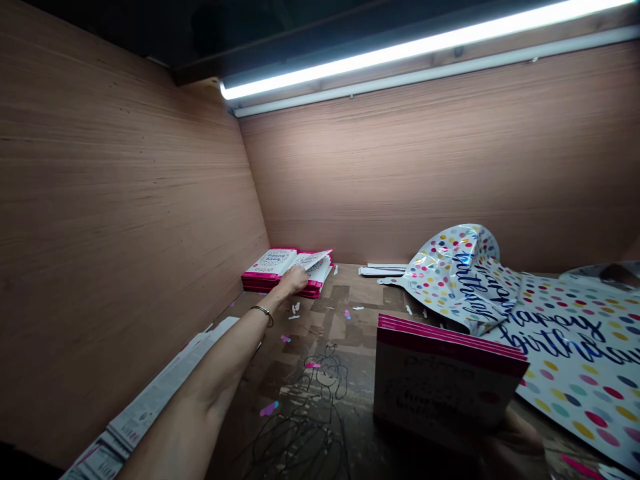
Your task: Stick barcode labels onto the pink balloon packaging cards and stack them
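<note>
My left hand (pixel 295 280) reaches to the far end of the table, its fingers on a stack of pink-edged birthday cards (pixel 285 272). The top card lies open, with one leaf lifted beside the fingers. A thin bracelet circles my left wrist. At the lower right, my right hand (pixel 510 443) is dim and holds a second stack of pink-edged birthday cards (pixel 447 380) tilted up from below. Its fingers are mostly hidden behind the stack.
Polka-dot foil balloons with "happy birthday" lettering (pixel 455 280) lie crumpled at the right. White strips (pixel 383 270) lie near the back wall. Newspaper (pixel 150 400) runs along the left wall. Paper scraps and a black line drawing (pixel 320 400) mark the brown table (pixel 350 300).
</note>
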Motion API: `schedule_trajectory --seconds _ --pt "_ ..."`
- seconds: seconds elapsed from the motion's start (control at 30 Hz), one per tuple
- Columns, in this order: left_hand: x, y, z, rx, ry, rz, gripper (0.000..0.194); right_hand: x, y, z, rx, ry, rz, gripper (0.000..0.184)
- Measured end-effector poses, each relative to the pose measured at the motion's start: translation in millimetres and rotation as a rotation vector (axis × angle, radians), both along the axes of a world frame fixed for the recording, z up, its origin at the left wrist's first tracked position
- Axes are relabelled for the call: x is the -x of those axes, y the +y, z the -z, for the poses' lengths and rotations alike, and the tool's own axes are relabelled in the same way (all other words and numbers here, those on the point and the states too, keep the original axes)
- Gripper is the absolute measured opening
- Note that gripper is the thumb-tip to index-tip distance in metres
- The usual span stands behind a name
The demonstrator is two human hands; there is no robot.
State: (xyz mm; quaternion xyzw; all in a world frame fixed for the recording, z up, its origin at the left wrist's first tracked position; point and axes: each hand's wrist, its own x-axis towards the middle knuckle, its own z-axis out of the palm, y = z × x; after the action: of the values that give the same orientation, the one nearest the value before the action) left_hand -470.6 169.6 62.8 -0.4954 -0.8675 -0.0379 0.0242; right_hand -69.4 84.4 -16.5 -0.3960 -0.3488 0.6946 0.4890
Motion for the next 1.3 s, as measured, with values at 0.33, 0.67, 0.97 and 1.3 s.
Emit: schedule_trajectory --seconds 0.33,0.67,0.97,1.3 --pt "-74.2 -107.1 -49.5 -0.831 0.151 0.837 0.035 -12.5 42.0 0.0 -0.052 0.102 0.022 0.043" --pt "-167.1 -112.3 -33.7 -0.583 0.382 1.472 0.047 -16.3 18.0 -15.6 -0.172 0.178 -0.201 0.03" --pt "-188.1 -138.7 16.7 -0.976 -0.907 0.87 0.042 -16.5 -6.7 -16.6 -0.224 0.029 -0.182 0.028" --pt "-265.6 -187.8 57.3 -0.627 -1.628 0.336 0.038 -41.0 -30.5 0.9 -0.378 -0.298 -0.238 0.026"
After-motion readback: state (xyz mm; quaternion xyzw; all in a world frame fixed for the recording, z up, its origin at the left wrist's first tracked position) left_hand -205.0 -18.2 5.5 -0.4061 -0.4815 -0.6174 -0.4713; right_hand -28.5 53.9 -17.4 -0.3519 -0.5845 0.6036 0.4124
